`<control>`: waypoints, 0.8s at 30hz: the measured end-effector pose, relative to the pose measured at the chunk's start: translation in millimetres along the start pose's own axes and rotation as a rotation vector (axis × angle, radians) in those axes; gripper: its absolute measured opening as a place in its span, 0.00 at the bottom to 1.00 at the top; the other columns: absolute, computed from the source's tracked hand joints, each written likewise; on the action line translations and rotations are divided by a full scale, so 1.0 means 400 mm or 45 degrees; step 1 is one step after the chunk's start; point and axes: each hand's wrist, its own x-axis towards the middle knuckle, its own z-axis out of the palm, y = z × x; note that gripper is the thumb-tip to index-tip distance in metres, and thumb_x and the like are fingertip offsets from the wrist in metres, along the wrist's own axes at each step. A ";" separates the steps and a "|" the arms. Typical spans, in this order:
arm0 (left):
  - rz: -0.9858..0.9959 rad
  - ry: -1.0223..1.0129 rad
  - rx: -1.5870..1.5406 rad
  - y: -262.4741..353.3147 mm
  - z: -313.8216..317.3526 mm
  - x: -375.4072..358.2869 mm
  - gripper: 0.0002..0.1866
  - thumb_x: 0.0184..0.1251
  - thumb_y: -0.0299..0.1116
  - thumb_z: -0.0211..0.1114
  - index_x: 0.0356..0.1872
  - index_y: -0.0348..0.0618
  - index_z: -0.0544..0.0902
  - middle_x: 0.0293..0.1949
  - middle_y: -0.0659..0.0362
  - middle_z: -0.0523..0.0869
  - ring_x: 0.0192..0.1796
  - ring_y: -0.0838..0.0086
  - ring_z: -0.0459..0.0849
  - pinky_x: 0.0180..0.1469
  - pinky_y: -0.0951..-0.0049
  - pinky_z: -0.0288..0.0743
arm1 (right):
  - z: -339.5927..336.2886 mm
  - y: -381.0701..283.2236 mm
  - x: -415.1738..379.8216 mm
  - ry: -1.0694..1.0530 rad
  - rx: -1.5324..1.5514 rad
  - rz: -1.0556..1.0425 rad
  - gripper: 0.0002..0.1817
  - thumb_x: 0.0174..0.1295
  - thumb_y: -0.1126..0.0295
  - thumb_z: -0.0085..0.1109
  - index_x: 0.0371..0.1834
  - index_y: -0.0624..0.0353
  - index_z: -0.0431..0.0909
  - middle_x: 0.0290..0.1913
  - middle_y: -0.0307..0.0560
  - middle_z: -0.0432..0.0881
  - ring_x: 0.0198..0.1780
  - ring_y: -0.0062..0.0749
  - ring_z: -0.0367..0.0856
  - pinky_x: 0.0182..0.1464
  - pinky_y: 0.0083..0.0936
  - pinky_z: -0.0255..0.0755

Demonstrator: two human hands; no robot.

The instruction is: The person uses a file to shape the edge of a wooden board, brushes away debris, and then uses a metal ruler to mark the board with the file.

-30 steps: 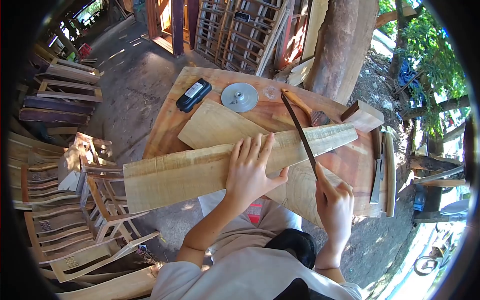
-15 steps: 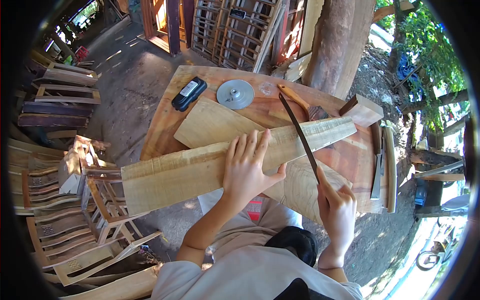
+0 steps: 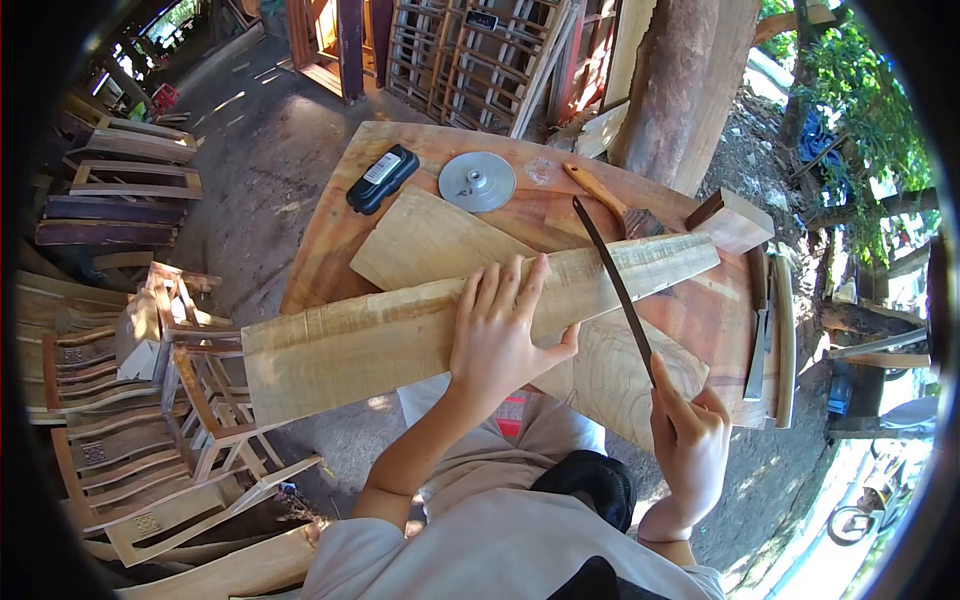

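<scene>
A long, pale wooden plank (image 3: 340, 345) lies slantwise across the table, with a rough upper edge and its left end overhanging. My left hand (image 3: 500, 335) lies spread on it near the middle, thumb stretched to the right. In my right hand (image 3: 690, 435) is a long, dark, narrow file (image 3: 622, 292), its handle hidden in the closed fingers. The file crosses the right part of the plank, its tip past the far edge. Beneath the plank lie two flat boards, one showing at the back (image 3: 430, 245) and one at the front (image 3: 610, 375).
On the reddish wooden table (image 3: 330, 245) are a black case (image 3: 382, 179), a metal disc (image 3: 477, 183), a brush (image 3: 597, 190), a wood block (image 3: 731, 220) and a bladed tool (image 3: 759, 345). Wooden chair frames (image 3: 130, 460) stand at left. A tree trunk (image 3: 675, 90) rises behind.
My right hand has drawn the file back toward me and a little to the right. My left hand stays on the plank. The view has shifted slightly.
</scene>
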 end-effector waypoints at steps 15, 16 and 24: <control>0.027 -0.018 -0.022 0.001 -0.008 -0.002 0.40 0.53 0.53 0.75 0.64 0.35 0.82 0.54 0.45 0.86 0.53 0.53 0.85 0.63 0.55 0.76 | -0.013 0.005 -0.007 0.007 -0.040 -0.003 0.27 0.58 0.80 0.65 0.63 0.52 0.86 0.12 0.43 0.67 0.17 0.35 0.63 0.27 0.31 0.64; 0.032 -0.019 -0.021 0.001 -0.009 -0.002 0.40 0.53 0.53 0.75 0.64 0.35 0.82 0.54 0.45 0.86 0.53 0.53 0.85 0.63 0.55 0.76 | -0.003 0.001 0.002 0.024 -0.033 -0.011 0.27 0.58 0.80 0.65 0.63 0.52 0.86 0.12 0.43 0.67 0.18 0.35 0.64 0.27 0.30 0.65; 0.026 0.008 -0.043 0.003 -0.007 -0.001 0.40 0.52 0.51 0.76 0.64 0.34 0.82 0.53 0.45 0.86 0.53 0.54 0.85 0.61 0.57 0.77 | 0.019 0.012 0.007 0.052 -0.008 -0.032 0.28 0.57 0.81 0.64 0.64 0.53 0.85 0.12 0.42 0.67 0.17 0.35 0.63 0.27 0.31 0.66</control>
